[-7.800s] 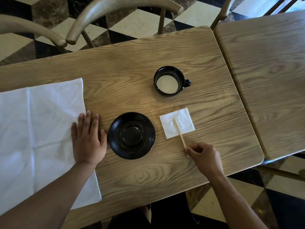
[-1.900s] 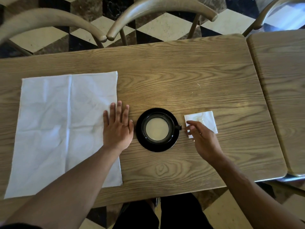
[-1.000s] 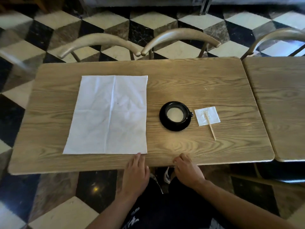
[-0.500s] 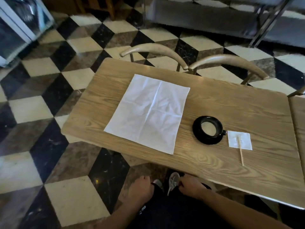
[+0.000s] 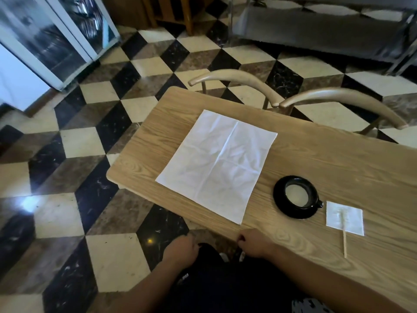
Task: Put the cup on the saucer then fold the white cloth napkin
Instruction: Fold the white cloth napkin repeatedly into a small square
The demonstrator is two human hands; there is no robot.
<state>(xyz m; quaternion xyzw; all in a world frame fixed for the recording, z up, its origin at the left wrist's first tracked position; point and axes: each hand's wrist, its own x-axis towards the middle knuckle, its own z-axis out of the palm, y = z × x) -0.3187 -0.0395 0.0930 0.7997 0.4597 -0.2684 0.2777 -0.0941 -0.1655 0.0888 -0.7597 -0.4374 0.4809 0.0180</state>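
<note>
A black cup [image 5: 297, 195] with a pale drink stands on the black saucer [image 5: 284, 208] on the wooden table [image 5: 338, 168]. The white cloth napkin [image 5: 216, 163] lies flat and unfolded to the left of the saucer, creased into quarters. My left hand [image 5: 180, 249] hangs below the table's near edge, over my lap, fingers curled with nothing in them. My right hand [image 5: 253, 242] rests at the table's near edge, fingers curled under, holding nothing I can see.
A small white paper napkin [image 5: 344, 218] with a wooden stirrer [image 5: 344, 236] on it lies right of the saucer. Two curved wooden chair backs [image 5: 239, 81] stand at the table's far side. A checkered floor and a glass-door cabinet [image 5: 45, 39] lie to the left.
The view has swung left and back from the table. Both hands have come off the tabletop to its near edge since the cup was set on the saucer. The napkin is unmoved.
</note>
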